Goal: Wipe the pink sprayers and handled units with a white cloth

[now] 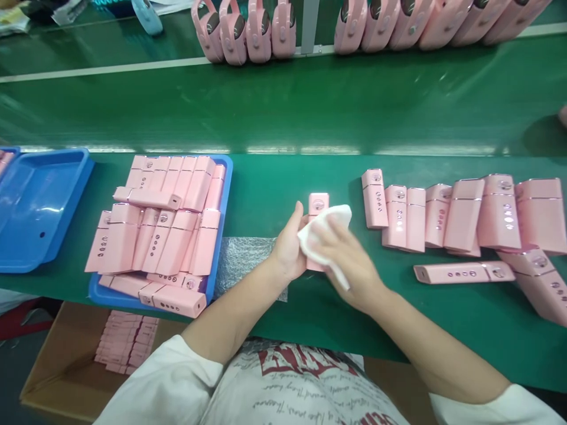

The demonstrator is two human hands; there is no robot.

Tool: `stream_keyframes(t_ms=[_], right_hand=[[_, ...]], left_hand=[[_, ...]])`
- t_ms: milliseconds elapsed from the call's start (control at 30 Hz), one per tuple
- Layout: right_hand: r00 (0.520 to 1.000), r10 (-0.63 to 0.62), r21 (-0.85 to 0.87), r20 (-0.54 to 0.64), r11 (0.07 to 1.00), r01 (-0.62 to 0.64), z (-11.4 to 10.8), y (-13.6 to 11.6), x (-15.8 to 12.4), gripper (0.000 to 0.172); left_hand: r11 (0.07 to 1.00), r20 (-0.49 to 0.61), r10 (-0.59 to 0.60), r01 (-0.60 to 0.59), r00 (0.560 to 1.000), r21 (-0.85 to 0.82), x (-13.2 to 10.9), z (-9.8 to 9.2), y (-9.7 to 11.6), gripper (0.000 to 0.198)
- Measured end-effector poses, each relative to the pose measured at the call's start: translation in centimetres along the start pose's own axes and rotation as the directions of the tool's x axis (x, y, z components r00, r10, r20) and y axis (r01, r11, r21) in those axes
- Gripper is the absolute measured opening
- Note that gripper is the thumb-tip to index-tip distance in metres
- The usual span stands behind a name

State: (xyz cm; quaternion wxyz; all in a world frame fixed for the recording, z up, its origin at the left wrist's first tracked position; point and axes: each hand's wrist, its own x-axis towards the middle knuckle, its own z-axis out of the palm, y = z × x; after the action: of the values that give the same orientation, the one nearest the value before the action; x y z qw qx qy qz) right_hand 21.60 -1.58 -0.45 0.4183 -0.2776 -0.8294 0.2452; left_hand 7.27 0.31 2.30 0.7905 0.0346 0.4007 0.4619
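Note:
A pink rectangular device with a silver band near its top stands in front of me, gripped along its side by my left hand. My right hand presses a white cloth against the front of it. The cloth and fingers cover most of the device's face. Motion slightly blurs the right fingers. Under my left forearm lies a sheet of bubble wrap.
Similar pink devices fill a blue tray on the left. Another blue tray stands beyond it. More devices are grouped at the right, one lying flat. Pink handled units line the shelf above. Below the left edge sits a cardboard box.

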Motion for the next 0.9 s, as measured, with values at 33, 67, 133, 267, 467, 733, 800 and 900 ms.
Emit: stream_keyframes(t_ms=[33, 67, 133, 267, 467, 733, 800, 900], right_hand=[[0.988, -0.117, -0.041, 0.106, 0.992, 0.122, 0.2, 0.0, 0.0, 0.037], [0.971, -0.177, -0.059, 0.164, 0.98, 0.189, 0.2, 0.1, 0.0, 0.039], [0.978, -0.158, -0.073, 0.14, 0.983, 0.169, 0.0, 0.6, 0.3, 0.042], [0.996, -0.032, -0.086, -0.081, 0.996, 0.025, -0.3, 1.6, 0.7, 0.045], [0.991, 0.042, 0.079, -0.125, 0.996, -0.032, -0.5, 0.5, 0.6, 0.029], [0.707, 0.643, 0.555, -0.294, 0.717, -0.422, -2.2, 0.9, 1.2, 0.037], [0.677, 0.683, 0.624, -0.275, 0.662, -0.415, -1.9, 1.3, 1.2, 0.039], [0.646, 0.73, 0.699, -0.225, 0.583, -0.415, -1.5, 1.7, 1.0, 0.039]], left_hand=[[1.0, -0.003, -0.001, 0.001, 1.0, 0.007, 0.1, -0.1, 0.0, 0.062], [1.0, 0.003, 0.007, -0.007, 1.0, 0.017, 0.2, -0.2, 0.0, 0.064], [0.998, 0.046, 0.034, -0.036, 0.998, 0.055, 0.4, -0.4, -0.2, 0.07], [0.991, 0.114, 0.005, -0.02, 0.993, 0.135, 0.7, -0.5, -1.1, 0.074], [0.989, 0.089, 0.064, -0.075, 0.994, 0.125, 0.5, 0.1, -0.9, 0.072], [0.965, -0.009, 0.19, -0.185, 0.982, 0.187, 2.6, 3.3, -0.8, 0.049], [0.958, -0.032, 0.142, -0.129, 0.989, 0.258, 3.5, 4.3, -1.1, 0.049], [0.912, -0.06, 0.167, -0.131, 0.984, 0.388, 3.6, 5.2, -1.3, 0.05]])
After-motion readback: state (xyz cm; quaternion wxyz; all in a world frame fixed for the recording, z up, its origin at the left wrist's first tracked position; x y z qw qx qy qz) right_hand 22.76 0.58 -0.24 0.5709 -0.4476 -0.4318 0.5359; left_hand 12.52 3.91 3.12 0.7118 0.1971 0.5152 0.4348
